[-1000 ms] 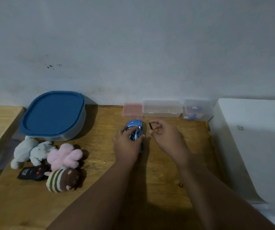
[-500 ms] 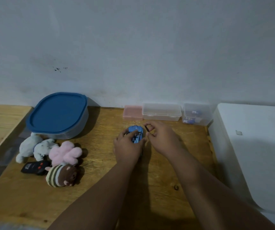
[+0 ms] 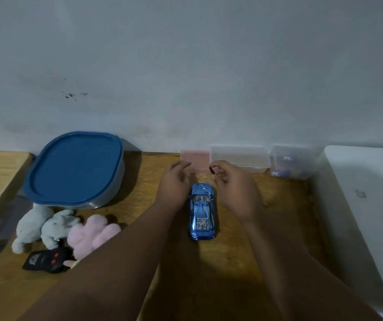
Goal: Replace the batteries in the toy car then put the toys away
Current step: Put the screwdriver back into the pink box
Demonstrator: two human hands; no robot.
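Note:
A shiny blue toy car (image 3: pixel 201 212) lies on the wooden table (image 3: pixel 243 251), right side up, nose toward the wall. My left hand (image 3: pixel 174 184) hovers just left of the car's nose, fingers loosely apart, holding nothing. My right hand (image 3: pixel 234 188) is to the right of the nose and pinches a small black piece (image 3: pixel 211 170) between thumb and forefinger, just in front of a pink box (image 3: pixel 195 159). A black remote with red buttons (image 3: pixel 47 260) lies at the left beside a grey plush (image 3: pixel 42 225) and a pink plush (image 3: pixel 91 235).
A blue-lidded tub (image 3: pixel 75 167) stands at the back left. Along the wall sit a clear flat box (image 3: pixel 240 157) and a clear box with blue items (image 3: pixel 290 162). A white surface (image 3: pixel 371 205) borders the table on the right.
My left hand has let go of the car, which now lies flat on the table. Both hands have moved toward the wall, the right one still pinching the small black piece.

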